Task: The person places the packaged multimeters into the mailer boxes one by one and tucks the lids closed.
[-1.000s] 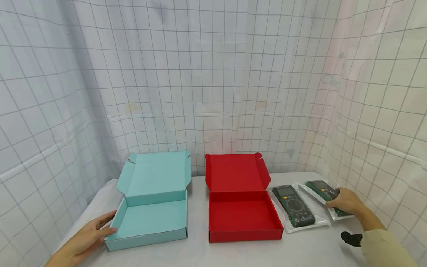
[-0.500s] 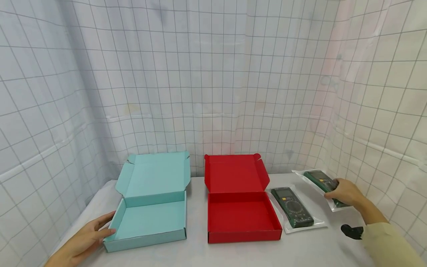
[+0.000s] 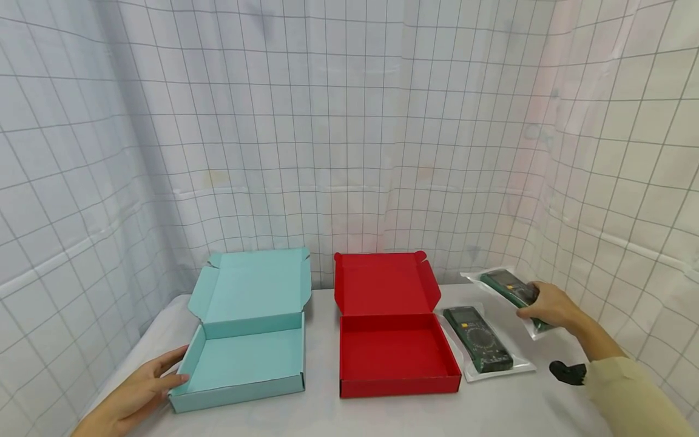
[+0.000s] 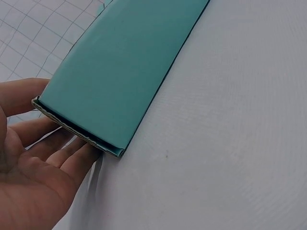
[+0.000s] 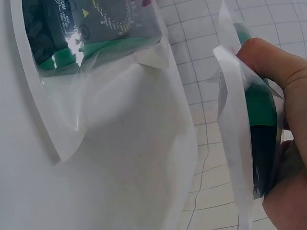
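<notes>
Head view: the right hand grips a bagged multimeter, a green meter sealed in a clear plastic bag, and holds it above the desk, to the right of the red box and behind the second bagged multimeter. The fingers curl around the near end of the meter; the far end points toward the rear curtain. The right wrist view confirms the grip: the fingers wrap over the bag and the green body inside it.

The second bagged multimeter lies flat on the desk, just beside the right wall of the red box, display end away from the person. It lies between the red box and the raised meter.

The red box stands open, lid flap upright at the rear, interior bare. The teal box sits just to the left of the red box, also open with its lid upright.

The left hand rests on the desk at the front left corner of the teal box, to the far left of the red box. The left wrist view shows its fingers straight and relaxed, touching the teal wall at the corner, gripping nothing.

A small black object sits at the right wrist, beside the cream sleeve.
</notes>
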### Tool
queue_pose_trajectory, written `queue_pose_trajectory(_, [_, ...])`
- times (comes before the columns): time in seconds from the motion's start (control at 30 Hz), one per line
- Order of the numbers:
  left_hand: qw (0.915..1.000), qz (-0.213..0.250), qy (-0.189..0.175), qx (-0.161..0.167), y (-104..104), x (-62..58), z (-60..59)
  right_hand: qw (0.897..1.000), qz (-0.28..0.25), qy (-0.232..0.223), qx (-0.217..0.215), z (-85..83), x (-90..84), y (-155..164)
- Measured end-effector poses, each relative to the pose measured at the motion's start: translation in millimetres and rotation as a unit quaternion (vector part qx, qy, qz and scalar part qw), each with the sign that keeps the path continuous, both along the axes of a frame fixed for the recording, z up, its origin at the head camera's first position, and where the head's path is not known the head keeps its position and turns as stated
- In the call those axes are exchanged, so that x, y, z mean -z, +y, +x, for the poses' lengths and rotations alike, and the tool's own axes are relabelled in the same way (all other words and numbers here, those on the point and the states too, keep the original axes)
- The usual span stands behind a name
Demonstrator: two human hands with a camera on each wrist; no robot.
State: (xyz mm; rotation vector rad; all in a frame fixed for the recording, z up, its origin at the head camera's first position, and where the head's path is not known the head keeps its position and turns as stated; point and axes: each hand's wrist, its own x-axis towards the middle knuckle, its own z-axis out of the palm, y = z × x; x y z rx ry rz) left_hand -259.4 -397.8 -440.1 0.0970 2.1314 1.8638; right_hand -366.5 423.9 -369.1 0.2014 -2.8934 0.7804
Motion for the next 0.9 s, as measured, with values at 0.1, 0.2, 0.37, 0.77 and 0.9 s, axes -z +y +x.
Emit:
queue_pose_trajectory(0.1, [1.0, 0.004, 0.0, 0.001, 0.3, -0.2, 0.7, 1.0, -0.002, 0.001, -0.01, -1.3, -1.9, -5.7])
queue_pose_trajectory(0.2, [1.0, 0.009, -0.001, 0.002, 0.6, -0.5, 0.5, 1.0, -0.005, 0.002, -0.021, -2.0, -3.8, -10.9])
queue_pose_trajectory(0.37, [0.9999, 0.012, -0.002, 0.002, 1.1, -0.4, -1.4, 0.999, -0.003, 0.001, -0.034, -3.6, -5.9, -19.3])
queue_pose_trajectory(0.77, [1.0, 0.005, -0.005, 0.001, -0.8, 1.5, -1.1, 0.997, -0.032, -0.007, -0.077, -11.5, -7.2, -44.0])
queue_pose_trajectory(0.9, [1.0, 0.006, -0.007, 0.002, -1.1, 2.1, -1.5, 0.995, -0.029, 0.001, -0.091, -15.4, -6.4, -54.9])
